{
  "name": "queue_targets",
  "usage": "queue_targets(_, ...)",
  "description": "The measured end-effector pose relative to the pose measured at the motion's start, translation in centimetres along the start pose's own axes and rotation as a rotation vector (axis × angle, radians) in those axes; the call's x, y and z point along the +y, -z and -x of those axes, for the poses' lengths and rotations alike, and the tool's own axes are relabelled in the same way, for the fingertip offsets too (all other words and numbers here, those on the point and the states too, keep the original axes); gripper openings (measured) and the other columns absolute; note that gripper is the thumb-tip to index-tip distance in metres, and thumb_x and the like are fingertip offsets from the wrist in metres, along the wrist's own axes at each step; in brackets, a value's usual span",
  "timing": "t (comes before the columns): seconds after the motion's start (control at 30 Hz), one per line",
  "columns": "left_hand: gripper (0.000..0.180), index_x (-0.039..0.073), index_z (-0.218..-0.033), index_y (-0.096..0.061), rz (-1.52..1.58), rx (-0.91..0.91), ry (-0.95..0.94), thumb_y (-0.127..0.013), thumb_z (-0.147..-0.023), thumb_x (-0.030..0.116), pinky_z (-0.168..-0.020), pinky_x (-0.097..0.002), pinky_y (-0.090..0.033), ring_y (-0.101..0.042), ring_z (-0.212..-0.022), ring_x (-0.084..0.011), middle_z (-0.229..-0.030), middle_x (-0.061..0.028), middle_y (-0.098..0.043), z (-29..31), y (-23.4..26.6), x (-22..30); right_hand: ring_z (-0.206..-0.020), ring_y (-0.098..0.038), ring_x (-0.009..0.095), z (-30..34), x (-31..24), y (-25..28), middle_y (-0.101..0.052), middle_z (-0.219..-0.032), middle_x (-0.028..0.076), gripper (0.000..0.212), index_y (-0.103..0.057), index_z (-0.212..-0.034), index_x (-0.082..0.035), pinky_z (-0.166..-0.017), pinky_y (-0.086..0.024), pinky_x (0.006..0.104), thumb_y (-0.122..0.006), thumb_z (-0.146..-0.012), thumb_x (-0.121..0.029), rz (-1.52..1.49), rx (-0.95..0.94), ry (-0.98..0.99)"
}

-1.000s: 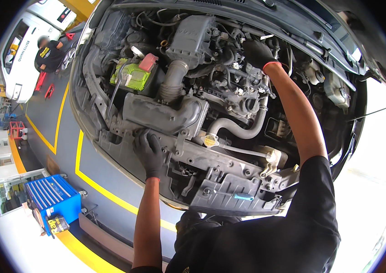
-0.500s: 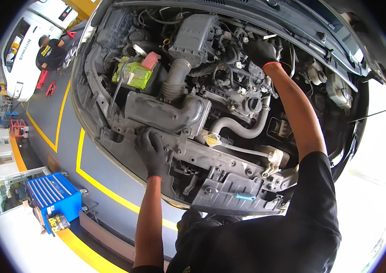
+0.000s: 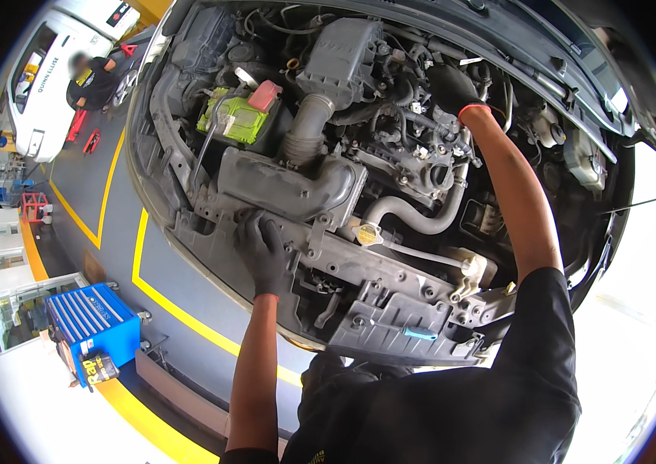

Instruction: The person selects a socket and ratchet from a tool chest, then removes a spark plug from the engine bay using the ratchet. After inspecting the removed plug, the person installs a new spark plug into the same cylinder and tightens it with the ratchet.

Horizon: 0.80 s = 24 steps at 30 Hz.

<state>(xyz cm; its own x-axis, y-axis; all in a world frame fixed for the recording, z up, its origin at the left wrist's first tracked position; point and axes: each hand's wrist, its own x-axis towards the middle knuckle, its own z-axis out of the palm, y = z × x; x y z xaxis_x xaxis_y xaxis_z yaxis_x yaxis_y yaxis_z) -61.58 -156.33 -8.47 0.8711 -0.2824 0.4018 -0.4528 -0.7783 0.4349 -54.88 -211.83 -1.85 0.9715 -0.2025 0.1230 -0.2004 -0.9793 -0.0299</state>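
The black-gloved left hand (image 3: pixel 264 253) is lying flat, fingers spread, bracing on the grey metal front crossmember (image 3: pixel 359 259) at seven o'clock. The black-gloved right hand (image 3: pixel 452 87) is reaching deep among the dark engine hoses (image 3: pixel 413 116) at one o'clock; I cannot tell its grip. Keeping that brace firm is probably steadying the blind reach.

We stand in a car repair workshop. Below us an open engine bay (image 3: pixel 359 155) shows its hoses, air duct and green-topped battery (image 3: pixel 237 120). The grey floor (image 3: pixel 111 216) carries yellow painted bay lines (image 3: pixel 189 321), a blue wheeled tool chest (image 3: pixel 92 329) stands to the left, and a white vehicle (image 3: pixel 49 69) is parked farther off with another person (image 3: pixel 92 81) beside it.
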Motion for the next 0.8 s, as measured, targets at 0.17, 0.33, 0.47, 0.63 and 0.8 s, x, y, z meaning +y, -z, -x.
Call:
queue_targets(0.17,0.03,0.004,-0.129,-0.07,-0.023,0.028,-0.002,-0.059,-0.111,0.025,-0.107,-0.0589,-0.047,-0.064,-0.121,-0.0453,-0.132,-0.0197,-0.071,0.2,0.0,-0.5,-0.096,-0.081,0.045,0.0,-1.5,0.3,-0.081,-0.101,0.025,0.024,-0.082,-0.097,-0.003,-0.081,-0.065,0.0555,-0.064,-0.097,-0.018,0.053,0.073,-0.091)
queue_targets(0.33,0.03,0.003,-0.129,-0.07,-0.012,0.008,-0.001,-0.059,-0.11,0.024,-0.106,-0.059,-0.048,-0.064,-0.12,-0.0458,-0.131,-0.02,-0.07,0.0,0.1,-0.2,-0.095,-0.08,0.047,-0.1,-0.4,0.0,-0.081,-0.1,0.023,0.031,-0.08,-0.1,-0.006,-0.081,-0.064,0.0575,-0.062,-0.102,-0.031,0.075,-0.012,-0.022)
queue_targets(0.47,0.029,0.003,-0.128,-0.07,-0.018,0.029,0.003,-0.059,-0.11,0.023,-0.106,-0.0593,-0.047,-0.063,-0.121,-0.0457,-0.132,-0.0197,-0.07,0.2,0.3,-0.1,-0.095,-0.08,0.047,-0.1,-1.7,0.8,-0.081,-0.104,0.025,0.028,-0.079,-0.101,-0.006,-0.078,-0.064,0.0571,-0.062,-0.101,-0.028,0.073,-0.008,-0.06)
queue_targets(0.63,0.03,0.002,-0.128,-0.07,-0.009,0.009,0.006,-0.059,-0.11,0.023,-0.108,-0.0592,-0.046,-0.063,-0.122,-0.0449,-0.133,-0.019,-0.07,-0.1,0.0,0.1,-0.097,-0.08,0.045,0.4,0.4,-1.0,-0.082,-0.104,0.022,0.028,-0.083,-0.098,-0.007,-0.085,-0.063,0.0559,-0.062,-0.1,-0.026,0.055,0.038,0.002)
queue_targets(0.8,0.03,0.002,-0.128,-0.07,-0.015,0.015,0.011,-0.058,-0.11,0.022,-0.108,-0.0595,-0.047,-0.063,-0.122,-0.0444,-0.134,-0.0187,-0.07,0.1,0.3,-0.3,-0.108,-0.079,0.045,0.0,-0.9,0.4,-0.081,-0.113,0.023,0.032,-0.082,-0.108,-0.006,-0.09,-0.063,0.0564,-0.061,-0.104,-0.031,-0.006,-0.041,-0.187)
